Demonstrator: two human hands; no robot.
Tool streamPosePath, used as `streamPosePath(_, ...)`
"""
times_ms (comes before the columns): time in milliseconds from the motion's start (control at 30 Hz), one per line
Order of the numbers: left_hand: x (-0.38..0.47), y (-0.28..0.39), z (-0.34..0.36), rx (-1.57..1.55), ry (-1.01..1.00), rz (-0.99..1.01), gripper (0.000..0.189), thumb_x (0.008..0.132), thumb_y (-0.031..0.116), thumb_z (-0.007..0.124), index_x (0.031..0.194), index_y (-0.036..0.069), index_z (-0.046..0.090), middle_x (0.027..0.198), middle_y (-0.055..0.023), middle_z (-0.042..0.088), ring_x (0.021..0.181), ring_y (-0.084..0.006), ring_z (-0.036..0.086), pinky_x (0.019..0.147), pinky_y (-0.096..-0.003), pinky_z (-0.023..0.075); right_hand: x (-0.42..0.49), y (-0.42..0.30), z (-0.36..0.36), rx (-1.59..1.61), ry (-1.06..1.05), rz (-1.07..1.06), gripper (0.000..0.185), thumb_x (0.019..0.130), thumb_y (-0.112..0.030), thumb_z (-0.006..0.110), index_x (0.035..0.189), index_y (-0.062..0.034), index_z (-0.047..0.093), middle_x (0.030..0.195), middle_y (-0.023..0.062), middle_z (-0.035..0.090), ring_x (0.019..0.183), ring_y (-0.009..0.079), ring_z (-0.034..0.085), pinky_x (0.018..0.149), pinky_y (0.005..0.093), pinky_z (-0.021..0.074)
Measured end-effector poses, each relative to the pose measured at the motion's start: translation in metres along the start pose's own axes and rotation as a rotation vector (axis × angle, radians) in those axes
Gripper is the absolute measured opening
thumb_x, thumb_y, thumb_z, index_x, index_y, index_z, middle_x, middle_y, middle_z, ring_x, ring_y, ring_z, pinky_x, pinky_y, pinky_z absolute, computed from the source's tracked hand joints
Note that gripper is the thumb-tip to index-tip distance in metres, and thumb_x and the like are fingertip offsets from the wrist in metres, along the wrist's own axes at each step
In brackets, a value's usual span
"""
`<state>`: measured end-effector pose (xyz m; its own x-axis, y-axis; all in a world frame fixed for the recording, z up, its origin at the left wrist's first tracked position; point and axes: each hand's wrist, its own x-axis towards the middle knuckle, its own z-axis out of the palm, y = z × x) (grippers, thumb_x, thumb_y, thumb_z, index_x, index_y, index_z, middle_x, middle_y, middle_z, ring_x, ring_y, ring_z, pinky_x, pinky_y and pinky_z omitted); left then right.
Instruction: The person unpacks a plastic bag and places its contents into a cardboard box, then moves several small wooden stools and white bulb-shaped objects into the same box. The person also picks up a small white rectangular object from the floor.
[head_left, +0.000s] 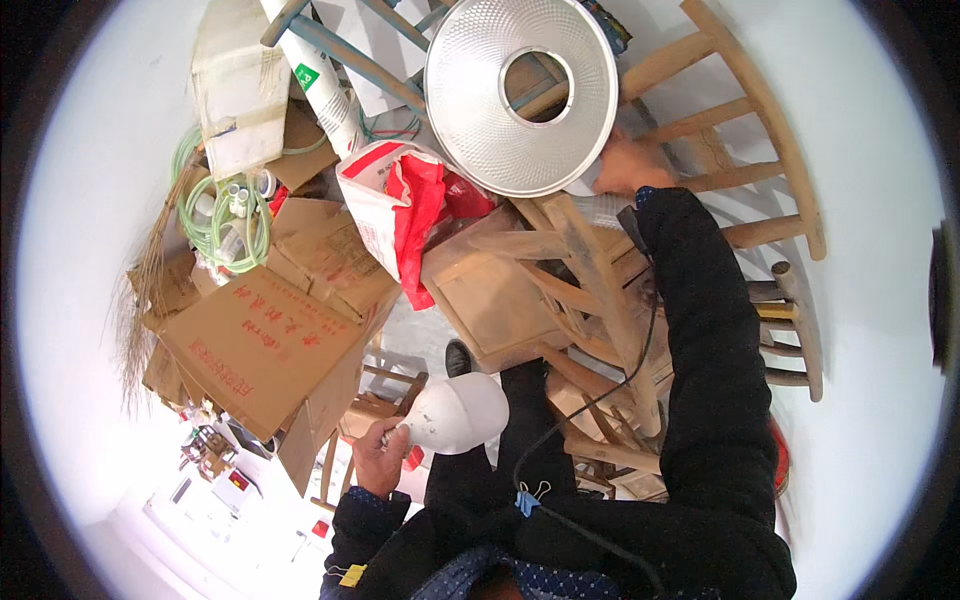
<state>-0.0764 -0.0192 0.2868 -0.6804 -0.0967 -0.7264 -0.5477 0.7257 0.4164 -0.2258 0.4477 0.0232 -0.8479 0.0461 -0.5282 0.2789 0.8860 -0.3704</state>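
Observation:
My left hand grips a large white light bulb by its base end, the rounded end pointing right. Dark scuffs mark the bulb's white body. My right hand reaches forward beside the lower right rim of a round silver lamp reflector. That hand is blurred and its fingers are partly hidden, so its hold cannot be made out. The dimpled reflector has a round hole in its middle, through which wood shows. Just below my right hand lies a clear plastic item.
Wooden chairs crowd the front and right. A red and white bag lies near a cardboard box bearing writing. Coiled green hose, a twig broom and a white roll are at left. A black cable crosses my front.

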Motion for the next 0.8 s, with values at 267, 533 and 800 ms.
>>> streamPosePath(267,-0.002,0.002,0.008,0.045,-0.054,-0.051,0.028,0.086,0.021,0.067,0.097,-0.004,0.065,0.074,-0.01,0.067,0.065,-0.0119,0.06,0.061,-0.0279,0.0492,-0.001,0.013,0.02,-0.21,-0.223,-0.129,0.108,0.052,-0.039,0.082,0.139,0.0038,0.034,0.143,0.029,0.031,0.129,0.0456,0.035,0.108,0.045,0.0344)
streamPosePath(533,0.0,0.002,0.009,0.122,-0.043,0.139,0.028,0.087,0.022,0.065,0.098,-0.003,0.065,0.078,-0.0121,0.068,0.071,-0.0144,0.062,0.066,-0.0296,0.05,-0.021,0.01,0.042,-0.059,-0.05,-0.058,0.099,0.054,-0.033,0.082,0.132,0.0076,0.036,0.131,0.028,0.043,0.122,0.0423,0.044,0.099,0.0451,0.0433)
streamPosePath(800,0.004,-0.007,0.01,0.089,-0.022,0.21,0.029,0.086,0.026,0.066,0.095,-0.002,0.066,0.075,-0.0162,0.067,0.069,-0.0211,0.066,0.064,-0.0318,0.0505,-0.094,0.011,-0.022,-0.078,-0.071,0.136,0.086,0.055,-0.035,0.083,0.123,0.0015,0.045,0.116,0.0273,0.053,0.109,0.0426,0.053,0.093,0.0469,0.0453)
